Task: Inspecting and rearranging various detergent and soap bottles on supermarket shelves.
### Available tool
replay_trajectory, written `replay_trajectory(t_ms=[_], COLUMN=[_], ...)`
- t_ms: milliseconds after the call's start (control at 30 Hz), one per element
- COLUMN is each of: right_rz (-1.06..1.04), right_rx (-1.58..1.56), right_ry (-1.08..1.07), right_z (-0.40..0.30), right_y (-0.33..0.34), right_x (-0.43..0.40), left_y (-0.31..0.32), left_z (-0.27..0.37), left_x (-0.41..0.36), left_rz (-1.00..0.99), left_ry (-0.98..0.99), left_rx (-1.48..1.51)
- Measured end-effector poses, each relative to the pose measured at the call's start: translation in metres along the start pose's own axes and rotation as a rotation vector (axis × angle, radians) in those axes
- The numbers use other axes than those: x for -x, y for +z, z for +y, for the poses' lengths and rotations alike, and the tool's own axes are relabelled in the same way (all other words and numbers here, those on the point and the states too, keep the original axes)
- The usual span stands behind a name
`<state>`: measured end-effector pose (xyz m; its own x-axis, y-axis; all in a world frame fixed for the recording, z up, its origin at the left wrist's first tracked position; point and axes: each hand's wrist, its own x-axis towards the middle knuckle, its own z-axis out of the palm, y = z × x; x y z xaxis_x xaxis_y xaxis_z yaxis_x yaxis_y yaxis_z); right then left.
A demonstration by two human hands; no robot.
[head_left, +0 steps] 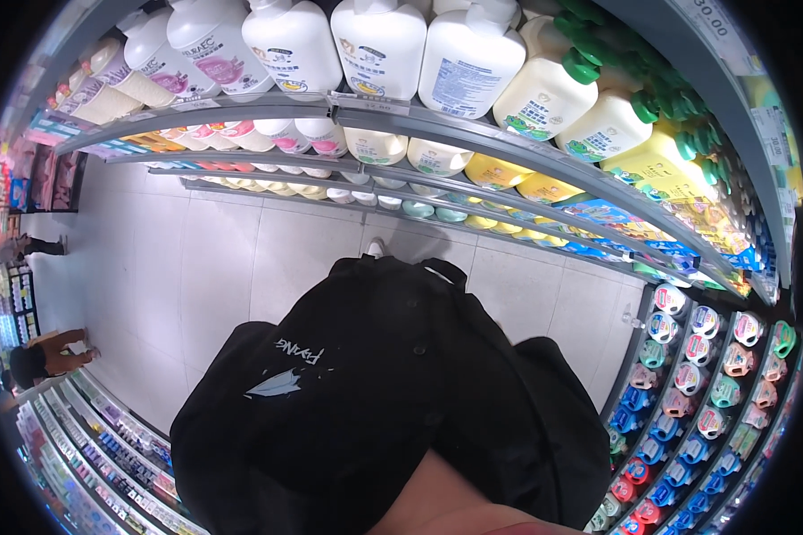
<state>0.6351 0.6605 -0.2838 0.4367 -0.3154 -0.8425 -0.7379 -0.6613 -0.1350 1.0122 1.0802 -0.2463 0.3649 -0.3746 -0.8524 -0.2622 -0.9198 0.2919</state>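
Observation:
Neither of my hands is in view; both arms hang at my sides in the sleeves of a black jacket. Before me stands a shop shelf with rows of pump bottles. On its upper board are large white pump bottles, one turned with its back label outward. To their right stand cream-coloured bottles with green pumps, then yellow bottles. Lower boards hold more cream and yellow-orange bottles. Below them, the toe of a white shoe shows on the tiled floor.
Shelves of laundry-type jugs rise at the right. At the lower left, more shelves hold small packaged goods. Two people are at the far left, one in a brown top, another in dark trousers. Pale floor tiles lie between.

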Motion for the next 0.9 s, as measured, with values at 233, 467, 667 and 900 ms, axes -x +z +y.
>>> replay_trajectory(t_ms=[233, 467, 667, 900], right_rz=[0.142, 0.49, 0.707, 0.842], right_rx=[-0.367, -0.904, -1.125, -0.96], right_ry=[-0.084, -0.424, -0.982, -1.196], right_z=[-0.042, -0.149, -0.253, -0.299], right_y=[0.015, -0.198, -0.375, -0.449], right_x=[0.004, 0.014, 0.199, 0.262], left_y=[-0.058, -0.196, -0.271, -0.312], left_z=[0.067, 0.245, 0.365, 0.401], left_x=[-0.018, 0.053, 0.205, 0.237], left_rz=[0.195, 0.629, 0.797, 0.828], left_ry=[0.163, 0.685, 1.127, 1.258], left_rx=[0.088, 0.435, 0.615, 0.644])
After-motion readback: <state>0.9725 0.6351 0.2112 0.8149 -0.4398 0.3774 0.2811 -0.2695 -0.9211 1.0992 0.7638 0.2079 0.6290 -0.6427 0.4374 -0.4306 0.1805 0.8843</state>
